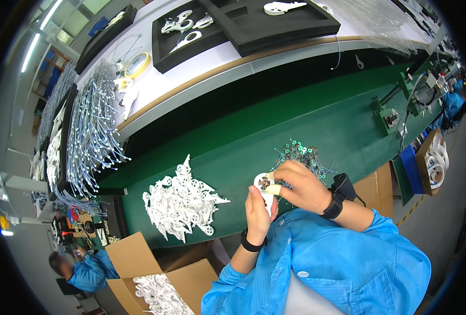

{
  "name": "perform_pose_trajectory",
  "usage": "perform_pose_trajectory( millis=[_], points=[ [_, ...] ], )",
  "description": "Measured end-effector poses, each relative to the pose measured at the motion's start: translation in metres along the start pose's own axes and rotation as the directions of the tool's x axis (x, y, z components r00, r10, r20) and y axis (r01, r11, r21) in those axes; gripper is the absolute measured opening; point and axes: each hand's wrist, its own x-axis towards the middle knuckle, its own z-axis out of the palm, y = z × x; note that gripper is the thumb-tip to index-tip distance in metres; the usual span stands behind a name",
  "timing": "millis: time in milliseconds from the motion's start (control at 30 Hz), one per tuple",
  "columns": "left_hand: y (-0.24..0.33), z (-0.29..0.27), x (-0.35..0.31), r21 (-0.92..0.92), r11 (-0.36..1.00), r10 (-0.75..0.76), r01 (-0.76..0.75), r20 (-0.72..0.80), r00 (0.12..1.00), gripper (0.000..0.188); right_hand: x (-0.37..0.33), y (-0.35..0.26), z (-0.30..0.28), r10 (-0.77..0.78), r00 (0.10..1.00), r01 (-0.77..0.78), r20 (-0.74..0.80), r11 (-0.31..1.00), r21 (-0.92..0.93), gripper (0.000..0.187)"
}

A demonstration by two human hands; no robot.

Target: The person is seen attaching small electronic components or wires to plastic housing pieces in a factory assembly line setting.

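My left hand is closed around a white plastic housing with a round ring at its upper end. In that ring sits a small brown coil-like motor part. My right hand, with pale yellow covers on thumb and fingertip, pinches at the ring's right edge against this part. Just beyond the right hand lies a pile of small green and brown wired motor parts. To the left on the green bench is a heap of similar white plastic housings.
An open cardboard box of white pieces stands below the bench's left edge. Above runs a shelf with black foam trays, a tape roll and hanging bundled wires. A green bench press stands far right. Co-workers sit at both sides.
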Motion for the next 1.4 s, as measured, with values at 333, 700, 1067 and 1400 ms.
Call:
perform_pose_trajectory(
  millis=[333,700,1067,1400],
  points=[
    [-0.027,-0.011,0.002,0.376,0.925,0.127,-0.062,-0.151,0.980,0.049,0.001,0.024,0.032,-0.127,0.991,0.128,0.050,0.991,-0.025,0.021],
    [-0.035,-0.073,0.009,0.076,0.978,-0.189,0.196,-0.091,0.978,0.053,0.009,0.068,0.094,0.168,0.921,-0.262,0.351,0.935,0.240,0.024],
    [-0.033,-0.260,0.080,0.778,0.578,0.299,0.249,-0.485,0.822,0.017,0.085,0.213,0.076,0.654,0.752,-0.615,-0.080,0.741,0.271,0.047],
    [-0.009,-0.381,0.141,0.972,-0.233,0.087,0.036,-0.016,0.996,0.050,-0.067,0.234,0.000,0.771,0.454,-0.637,-0.447,0.632,0.441,0.024]
  ],
)
